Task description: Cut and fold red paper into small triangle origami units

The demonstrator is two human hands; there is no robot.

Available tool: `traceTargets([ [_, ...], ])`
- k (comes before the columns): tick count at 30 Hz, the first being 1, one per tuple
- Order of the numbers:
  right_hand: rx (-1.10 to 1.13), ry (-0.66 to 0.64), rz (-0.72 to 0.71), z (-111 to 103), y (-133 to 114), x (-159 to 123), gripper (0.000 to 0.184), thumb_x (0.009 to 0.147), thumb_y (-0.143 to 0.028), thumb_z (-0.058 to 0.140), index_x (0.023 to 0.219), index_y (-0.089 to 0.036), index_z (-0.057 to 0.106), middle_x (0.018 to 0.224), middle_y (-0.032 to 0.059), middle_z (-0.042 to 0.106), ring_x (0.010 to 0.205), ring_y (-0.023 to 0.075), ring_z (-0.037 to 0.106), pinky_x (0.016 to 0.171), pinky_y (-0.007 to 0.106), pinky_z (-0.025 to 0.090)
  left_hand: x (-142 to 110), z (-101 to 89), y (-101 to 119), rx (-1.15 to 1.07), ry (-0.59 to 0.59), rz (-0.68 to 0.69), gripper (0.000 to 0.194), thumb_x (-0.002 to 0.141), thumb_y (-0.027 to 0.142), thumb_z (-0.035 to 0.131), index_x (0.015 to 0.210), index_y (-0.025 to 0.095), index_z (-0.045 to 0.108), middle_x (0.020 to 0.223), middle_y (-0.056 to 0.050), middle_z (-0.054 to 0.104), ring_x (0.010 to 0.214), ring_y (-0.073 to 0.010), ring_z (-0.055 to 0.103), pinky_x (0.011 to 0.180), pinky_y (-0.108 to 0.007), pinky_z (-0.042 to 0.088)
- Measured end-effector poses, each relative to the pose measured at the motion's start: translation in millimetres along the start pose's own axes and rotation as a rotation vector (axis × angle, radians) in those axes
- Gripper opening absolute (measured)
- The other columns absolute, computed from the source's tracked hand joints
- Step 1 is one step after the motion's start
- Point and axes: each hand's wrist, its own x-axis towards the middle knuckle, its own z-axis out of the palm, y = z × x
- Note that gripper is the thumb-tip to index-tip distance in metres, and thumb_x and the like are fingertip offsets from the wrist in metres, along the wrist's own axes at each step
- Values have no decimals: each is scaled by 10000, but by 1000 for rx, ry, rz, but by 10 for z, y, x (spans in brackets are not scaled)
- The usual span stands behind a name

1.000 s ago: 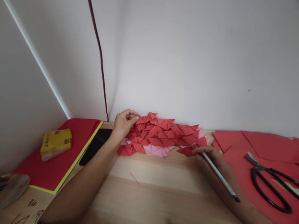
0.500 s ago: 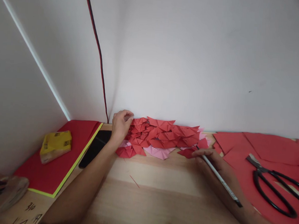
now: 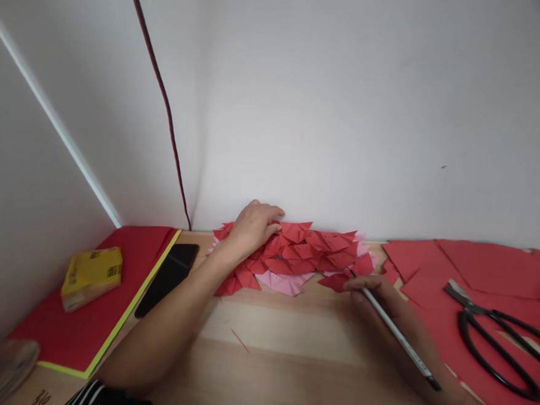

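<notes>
Left hand (image 3: 253,227) at eleven o'clock on folded red-and-pink paper heap (image 3: 297,252), cannot tell grip; right hand (image 3: 396,302) clamped on slim white pen (image 3: 400,336).

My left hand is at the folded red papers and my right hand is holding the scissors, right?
Not quite: in the head view, your right hand holds a thin white pencil, not the scissors. Your left hand is indeed at the folded red papers.
</notes>
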Motion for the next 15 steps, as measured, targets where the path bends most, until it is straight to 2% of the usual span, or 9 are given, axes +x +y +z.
traceTargets([
  [4, -3, 17, -5, 5, -19, -4, 220, 857, -444, 536, 875, -243, 626, 834, 40, 685, 733, 210, 642, 666, 313, 505, 37, -48, 42, -50, -81, -90, 294, 851, 217, 609, 1133, 224, 691, 959, -41, 727, 905, -204, 636, 793, -292, 469],
  [7, 1, 13, 5, 12, 39, -7, 211, 874, -424, 516, 893, -247, 631, 865, 41, 683, 767, 212, 649, 681, 311, 514, 60, -38, 67, -44, -117, -119, 260, 826, 195, 614, 1064, 232, 711, 959, -35, 733, 895, -204, 648, 738, -285, 464],
  [11, 4, -31, -4, -6, 183, 23, 198, 874, -417, 531, 922, -254, 632, 940, 53, 691, 870, 233, 660, 714, 321, 530, 75, 16, 80, -33, -90, -139, 146, 800, 158, 614, 877, 225, 718, 860, -12, 727, 782, -173, 634, 660, -257, 430],
  [15, 26, -122, -17, -65, 272, 86, 203, 855, -423, 550, 915, -260, 655, 941, 62, 712, 844, 243, 678, 675, 324, 548, 58, 63, 72, -50, -54, -179, 90, 799, 172, 620, 804, 212, 700, 795, -3, 711, 697, -152, 602, 611, -245, 397],
])
